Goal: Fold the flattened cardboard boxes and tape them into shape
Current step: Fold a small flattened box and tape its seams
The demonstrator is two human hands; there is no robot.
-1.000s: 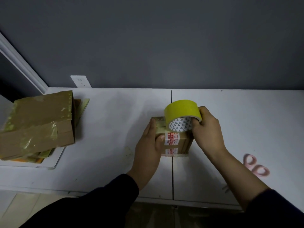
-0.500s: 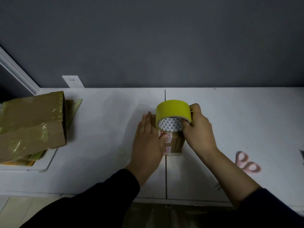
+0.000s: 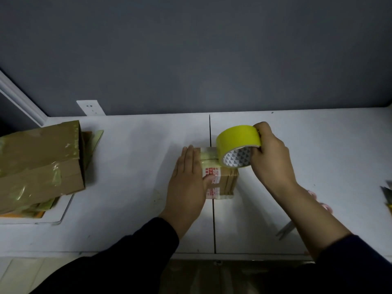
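Observation:
A small brown cardboard box point(image 3: 227, 181) with red-and-white printed labels sits on the white table point(image 3: 131, 162) near its middle seam. My left hand point(image 3: 188, 183) lies flat against the box's left side, fingers straight, thumb on the top face. My right hand point(image 3: 269, 158) grips a yellow tape roll point(image 3: 237, 147) held above the box's far right corner. A strip of clear tape point(image 3: 209, 154) runs from the roll leftward across the box's far top edge.
A stack of taped brown boxes point(image 3: 38, 164) rests on a white tray point(image 3: 61, 211) at the left. Pink-handled scissors point(image 3: 286, 229) lie partly hidden behind my right forearm. A wall socket point(image 3: 91, 107) sits at the table's back edge. Dark objects point(image 3: 387, 194) show at the right border.
My right hand has pulled the tape roll to the right and a little away, drawing tape out over the box. My left hand flattened from gripping the box to pressing its left side.

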